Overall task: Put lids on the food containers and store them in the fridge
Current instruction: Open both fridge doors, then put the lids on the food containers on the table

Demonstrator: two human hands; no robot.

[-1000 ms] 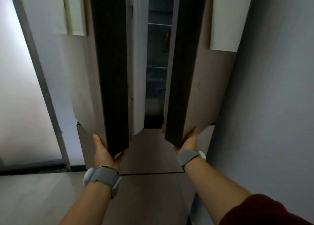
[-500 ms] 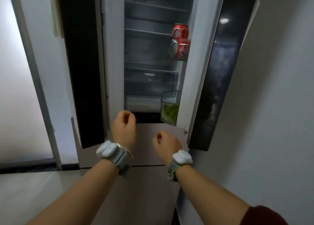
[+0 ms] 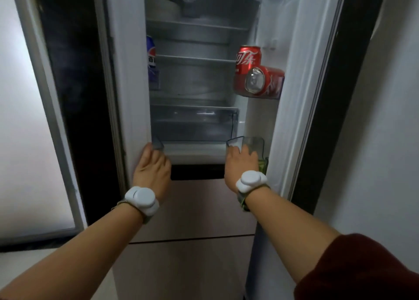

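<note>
Two red cans (image 3: 257, 73) with white lettering; blue can (image 3: 150, 52); fridge (image 3: 195, 32) interior white; dark red sleeve (image 3: 362, 270).

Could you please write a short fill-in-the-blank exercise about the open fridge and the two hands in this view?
1. The two red cans sit in a bin on the ___ door.
2. One red can stands upright; the other lies on its ___.
3. The blue can sits in the ___ door.
4. The left hand and right hand hold ___ food containers.

Missing words: right; side; left; no
</note>
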